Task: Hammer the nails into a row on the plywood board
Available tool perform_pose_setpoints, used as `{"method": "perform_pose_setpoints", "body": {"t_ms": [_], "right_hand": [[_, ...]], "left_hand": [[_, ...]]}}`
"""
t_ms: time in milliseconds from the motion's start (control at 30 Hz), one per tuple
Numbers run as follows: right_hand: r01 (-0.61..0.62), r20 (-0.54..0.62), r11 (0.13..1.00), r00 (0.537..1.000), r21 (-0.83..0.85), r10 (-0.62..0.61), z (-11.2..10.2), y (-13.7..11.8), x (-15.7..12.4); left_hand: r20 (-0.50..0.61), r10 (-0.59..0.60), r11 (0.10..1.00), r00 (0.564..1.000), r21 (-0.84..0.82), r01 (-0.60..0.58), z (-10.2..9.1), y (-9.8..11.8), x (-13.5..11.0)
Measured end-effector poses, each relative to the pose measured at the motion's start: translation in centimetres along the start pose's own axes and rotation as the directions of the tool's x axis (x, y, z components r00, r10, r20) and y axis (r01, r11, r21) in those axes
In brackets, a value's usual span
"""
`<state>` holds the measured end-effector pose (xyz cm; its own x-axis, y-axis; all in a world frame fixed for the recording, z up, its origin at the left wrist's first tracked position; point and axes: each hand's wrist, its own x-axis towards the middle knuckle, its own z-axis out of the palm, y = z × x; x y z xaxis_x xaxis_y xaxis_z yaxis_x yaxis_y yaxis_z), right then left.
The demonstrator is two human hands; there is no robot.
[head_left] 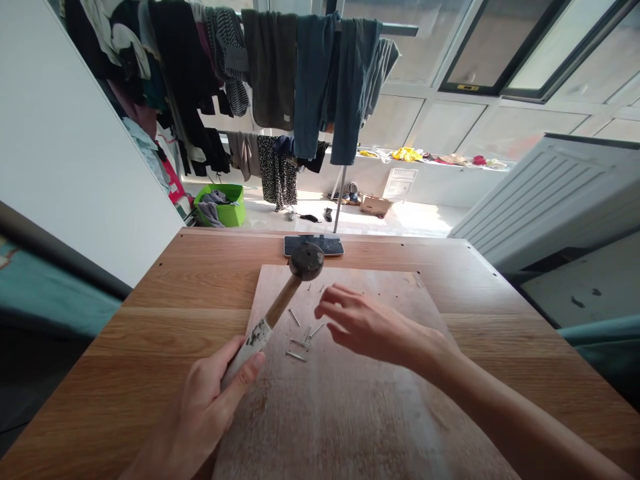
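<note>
My left hand (215, 393) is wrapped round the pale, worn grip of a mallet (283, 300). The mallet has a wooden handle and a round black head, raised over the far left part of a wooden board (350, 413). Several loose nails (298, 343) lie scattered on the board, right of the mallet's handle. A couple of thin nails (309, 287) seem to stand in the board near its far edge. My right hand (350, 317) hovers just right of the loose nails, fingers apart and slightly bent, with nothing visible in them.
The board lies on a wooden table (150, 327). A phone (327, 245) rests beyond the board, partly behind the mallet head. Past the table are a rack of hanging clothes (273, 73) and a green basket (233, 212). White panels (85, 133) flank the left side.
</note>
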<state>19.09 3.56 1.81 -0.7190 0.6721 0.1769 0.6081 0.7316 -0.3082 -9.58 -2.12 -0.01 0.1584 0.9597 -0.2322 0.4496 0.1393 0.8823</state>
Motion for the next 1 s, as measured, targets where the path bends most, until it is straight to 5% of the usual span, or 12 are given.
{"method": "perform_pose_setpoints", "body": {"t_ms": [100,233,367,500,800,1000], "right_hand": [[0.13,0.145,0.976,0.984,-0.178,-0.104,0.4,-2.5,1.2],[0.099,0.209,0.979,0.976,-0.179,-0.06,0.6,-2.0,1.7],[-0.136,0.002,0.976,0.99,0.168,0.138,0.6,2.0,0.8],[-0.296,-0.244,0.884,0.885,0.362,0.396,1.7,5.5,0.2],[-0.302,-0.304,0.882,0.856,0.361,0.418,3.0,5.6,0.5],[-0.324,-0.325,0.876,0.836,0.358,0.442,3.1,5.1,0.2]], "left_hand": [[0.017,-0.021,1.0,1.0,0.022,0.021,-0.4,-0.5,0.2],[0.023,-0.029,0.999,0.999,0.019,0.029,-0.8,-1.8,0.1],[0.025,-0.062,0.998,0.998,-0.019,0.062,-0.9,-2.3,-0.3],[-0.008,-0.061,0.997,0.998,-0.057,0.061,-0.3,-1.3,-0.5],[0.01,-0.032,0.997,0.999,-0.067,0.032,0.5,1.2,-0.2],[-0.016,-0.017,0.999,1.0,-0.034,0.016,0.9,0.7,0.2]]}}
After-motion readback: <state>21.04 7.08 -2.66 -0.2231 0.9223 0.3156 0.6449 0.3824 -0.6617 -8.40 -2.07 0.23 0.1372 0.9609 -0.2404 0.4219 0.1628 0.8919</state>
